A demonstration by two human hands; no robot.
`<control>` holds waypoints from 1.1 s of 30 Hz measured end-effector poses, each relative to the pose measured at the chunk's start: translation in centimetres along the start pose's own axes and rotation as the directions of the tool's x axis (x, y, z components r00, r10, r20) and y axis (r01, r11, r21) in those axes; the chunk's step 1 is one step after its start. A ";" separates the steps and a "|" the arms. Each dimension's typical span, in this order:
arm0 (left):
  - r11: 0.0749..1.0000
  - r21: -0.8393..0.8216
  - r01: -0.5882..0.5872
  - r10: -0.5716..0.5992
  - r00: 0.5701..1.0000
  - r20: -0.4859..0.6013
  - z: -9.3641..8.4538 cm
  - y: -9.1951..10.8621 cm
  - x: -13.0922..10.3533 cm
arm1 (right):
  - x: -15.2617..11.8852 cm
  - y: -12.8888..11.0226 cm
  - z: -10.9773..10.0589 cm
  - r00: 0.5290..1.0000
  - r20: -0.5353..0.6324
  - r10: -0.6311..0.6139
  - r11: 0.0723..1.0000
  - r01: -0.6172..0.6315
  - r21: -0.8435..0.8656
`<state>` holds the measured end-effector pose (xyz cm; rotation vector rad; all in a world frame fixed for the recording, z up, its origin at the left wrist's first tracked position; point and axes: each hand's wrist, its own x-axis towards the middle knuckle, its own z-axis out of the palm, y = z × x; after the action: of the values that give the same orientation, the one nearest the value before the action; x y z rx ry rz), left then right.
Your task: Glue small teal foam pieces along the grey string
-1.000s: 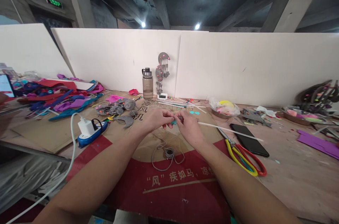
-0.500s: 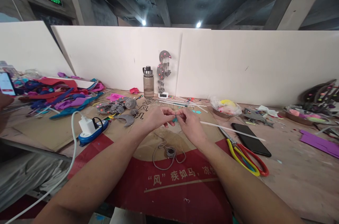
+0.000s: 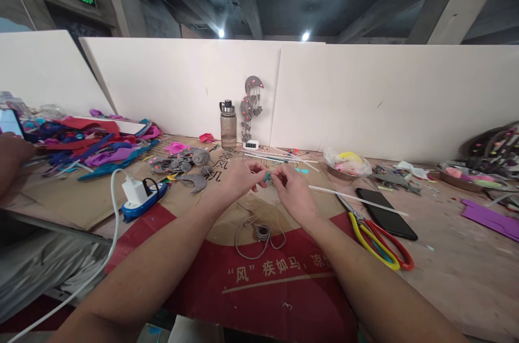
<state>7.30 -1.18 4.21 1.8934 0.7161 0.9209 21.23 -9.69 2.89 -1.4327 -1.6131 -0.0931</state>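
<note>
My left hand (image 3: 242, 179) is closed in a pinch on a small teal piece (image 3: 267, 176), perhaps felt. Right beside it, the fingertips of my right hand (image 3: 292, 187) are pressed together close to the piece; what they grip is too small to make out. Below the hands lies a loose coil of grey cord (image 3: 263, 232) on the cardboard sheet (image 3: 284, 308). A thin white stick (image 3: 360, 199) runs from behind my right hand across the black phone (image 3: 387, 213). Scissors (image 3: 375, 240) with red and yellow handles rest by my right forearm.
Left are a blue power strip (image 3: 144, 203) with a white plug, grey felt pieces (image 3: 180, 162) and colourful fabric scraps (image 3: 101, 143). A water bottle (image 3: 228, 125) and grey hanging ornament (image 3: 251, 105) stand behind. A bowl (image 3: 347, 164) is right. Another person's hand (image 3: 14, 156) shows far left.
The teal piece shows more clearly between my fingertips, which have shifted slightly around it. At far left, the other person's hand has come further into view before a phone.
</note>
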 end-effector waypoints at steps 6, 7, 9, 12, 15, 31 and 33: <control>0.998 -0.062 -0.027 0.024 0.998 -0.049 0.1 -0.4 0.1 | 0.0 -0.1 0.0 0.996 0.043 0.080 0.996 -0.081 0.024; 0.998 -0.060 -0.036 0.032 0.997 -0.065 0.0 -0.6 0.2 | -0.1 -0.2 0.1 0.995 0.050 0.083 0.996 -0.084 0.022; 0.997 -0.059 -0.054 0.047 0.993 -0.111 -0.3 -0.8 0.4 | -0.2 -0.3 0.1 0.994 0.070 0.080 0.997 -0.081 0.015; 0.988 -0.118 -0.095 0.068 0.975 -0.213 -1.3 -1.0 1.0 | -0.6 -0.9 0.5 0.988 0.152 0.031 0.999 -0.034 0.022; 0.948 -0.278 -0.154 0.059 0.945 -0.321 -2.8 -0.8 1.6 | -1.1 -1.8 0.8 0.934 0.331 -0.136 0.990 0.116 0.080; 0.801 -0.515 -0.306 0.042 0.886 -0.462 -4.7 -0.7 2.4 | 0.6 6.6 -2.6 0.808 0.265 0.527 0.809 -0.381 -0.447; 0.791 -0.539 -0.288 0.033 0.901 -0.433 -4.4 -0.5 2.2 | 0.4 6.3 -2.2 0.788 0.230 0.571 0.784 -0.440 -0.437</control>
<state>4.85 2.81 5.94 1.2194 0.4150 1.4827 27.66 -8.74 1.21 -2.2512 -1.4592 0.2119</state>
